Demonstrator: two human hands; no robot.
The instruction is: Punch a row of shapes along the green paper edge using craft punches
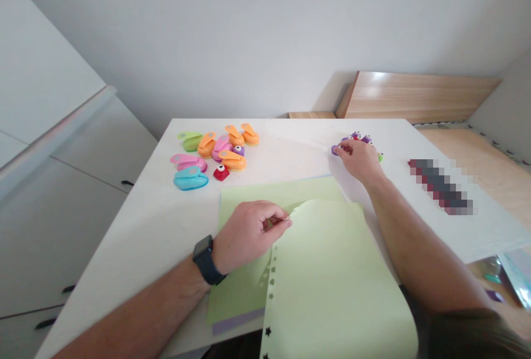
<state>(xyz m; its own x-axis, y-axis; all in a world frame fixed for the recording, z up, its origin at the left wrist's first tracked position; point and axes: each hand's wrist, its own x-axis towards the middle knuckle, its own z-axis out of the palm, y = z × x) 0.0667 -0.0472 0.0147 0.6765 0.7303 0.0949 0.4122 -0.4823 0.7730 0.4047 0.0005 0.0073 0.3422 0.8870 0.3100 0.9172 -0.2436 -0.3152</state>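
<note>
Light: soft, fairly even
Wooden board [423, 96]: small glare near left end, shadow on wall [232, 43] beside
Surface [290, 151]: pixelated patch [442, 188] at right
Edges: stretched

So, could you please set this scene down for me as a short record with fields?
Left hand: the left hand pinches the edge of a pale green sheet
Right hand: the right hand is at the small craft punches; its exact grip is unclear
Sheet edge: punched holes, some star-shaped
Under the sheet: green paper, with a lilac sheet showing below
Table, far left: larger lever punches in green, orange, pink and blue
Wrist: dark smartwatch, left arm
</note>
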